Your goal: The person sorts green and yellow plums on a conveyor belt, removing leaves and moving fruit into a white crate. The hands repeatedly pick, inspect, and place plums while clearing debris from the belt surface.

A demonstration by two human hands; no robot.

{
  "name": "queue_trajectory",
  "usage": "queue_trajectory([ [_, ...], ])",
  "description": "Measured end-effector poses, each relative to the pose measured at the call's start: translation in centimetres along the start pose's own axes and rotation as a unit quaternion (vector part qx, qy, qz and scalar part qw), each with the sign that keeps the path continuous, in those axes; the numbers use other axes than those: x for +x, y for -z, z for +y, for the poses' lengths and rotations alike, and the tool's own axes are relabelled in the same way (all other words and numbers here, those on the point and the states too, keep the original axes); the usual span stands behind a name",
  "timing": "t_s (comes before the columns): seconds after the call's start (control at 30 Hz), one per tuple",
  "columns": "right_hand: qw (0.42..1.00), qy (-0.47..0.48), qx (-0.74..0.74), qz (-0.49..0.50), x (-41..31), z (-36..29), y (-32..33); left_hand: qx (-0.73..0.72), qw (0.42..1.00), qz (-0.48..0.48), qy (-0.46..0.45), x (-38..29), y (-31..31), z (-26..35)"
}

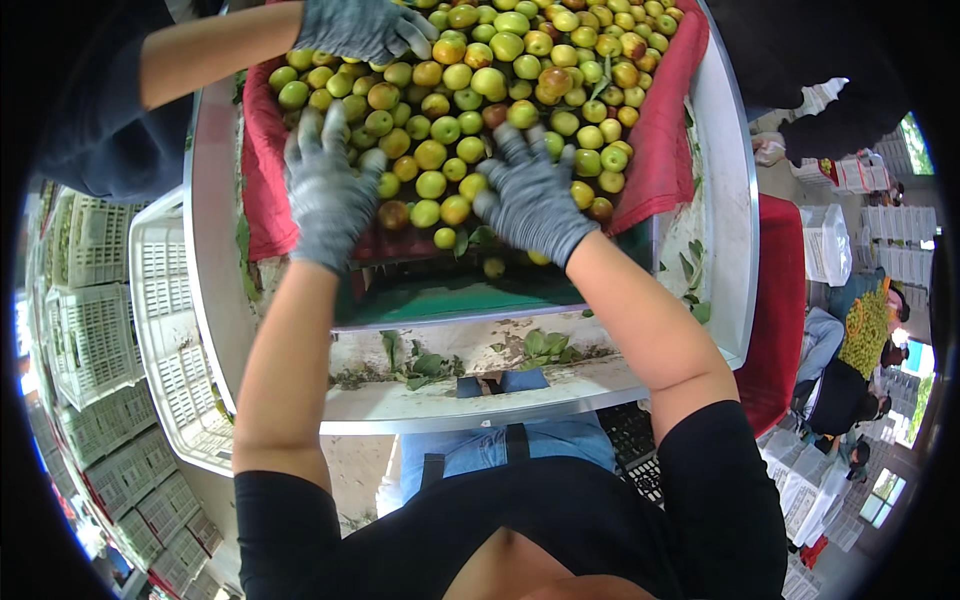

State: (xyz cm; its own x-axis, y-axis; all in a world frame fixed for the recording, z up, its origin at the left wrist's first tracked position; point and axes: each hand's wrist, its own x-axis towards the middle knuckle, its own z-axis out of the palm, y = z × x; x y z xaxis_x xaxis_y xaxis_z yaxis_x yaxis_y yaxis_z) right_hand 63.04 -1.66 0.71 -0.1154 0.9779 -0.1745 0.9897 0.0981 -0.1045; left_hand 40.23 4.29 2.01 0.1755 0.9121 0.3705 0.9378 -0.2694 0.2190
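Round green, yellow and reddish fruits [431, 155], apparently jujubes, cover a red cloth [658, 161] over a metal-edged sorting table. My left hand [330, 187], in a grey knit glove and a little blurred, rests on the left part of the fruits with its fingers spread. My right hand [534, 187], gloved alike, lies on the right part with its fingers apart and touching fruits. Neither hand is seen closed around a fruit. Below the cloth's front edge a green surface [457, 292] slopes down, with a few fruits near its upper edge.
A co-worker's gloved hand [364, 30] reaches over the fruits at the upper left. Green leaves [547, 345] lie on the table's near ledge. White plastic crates [176, 300] stand at the left, more at the right. A red surface [776, 307] flanks the table's right side. Several people work at far right.
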Motion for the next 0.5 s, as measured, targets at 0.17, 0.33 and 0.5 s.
queue_trajectory([
  [0.17,0.972,0.061,-0.005,0.227,-0.3,6.1,1.6,0.087,0.985,-0.141,0.036,3.2,-4.2,0.9],
  [0.33,0.954,-0.119,0.080,0.263,5.9,13.2,1.5,0.053,0.984,-0.171,-0.002,1.2,-6.4,4.1],
  [0.5,0.963,-0.077,0.141,0.218,5.6,12.7,1.9,0.075,0.981,-0.166,-0.061,-0.8,-5.5,3.9],
])
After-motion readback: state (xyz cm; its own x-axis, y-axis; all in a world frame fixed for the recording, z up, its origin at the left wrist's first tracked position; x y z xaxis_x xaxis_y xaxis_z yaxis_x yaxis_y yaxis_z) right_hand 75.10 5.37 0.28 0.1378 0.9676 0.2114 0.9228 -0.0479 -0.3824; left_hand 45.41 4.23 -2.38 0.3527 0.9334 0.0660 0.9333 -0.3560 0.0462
